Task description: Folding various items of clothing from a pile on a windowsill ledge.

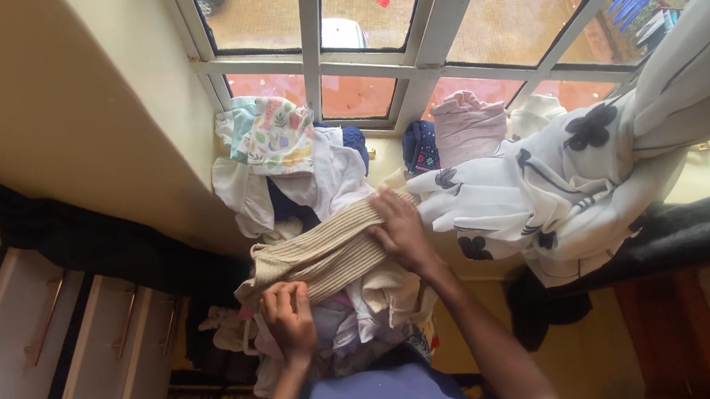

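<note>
Garment: a beige ribbed knit garment (326, 254), stretched as a band between the two hands, on top of a heap of clothes (360, 308) in front of the person.
Left hand: the left hand (288, 313) is clenched round the lower left end of the knit, fingers curled over the edge.
Right hand: the right hand (400, 230) lies at the upper right end, fingers spread over the fabric and pressing or pinching it; whether the thumb is under the cloth I cannot tell.
Handling: it looks soft, light and limp, with stretch along the ribs. It should sag wherever it is unsupported and will not slip much, since the ribbing gives grip. Not fragile, though a hard pull could distort the knit.
Where to hold: best at both ends or along a hem, a pinch through the full thickness, as both hands roughly have it.
Beyond the hands: a floral patterned cloth (278, 132) and white garments lie further up the pile, near the window (408, 46); a pink folded piece (466, 125) sits past the right hand.
Right of the hands: a white curtain with dark flowers (553, 178) hangs bunched just beside the right hand.
Left of the hands: white drawers with slim handles (74, 355).
</note>
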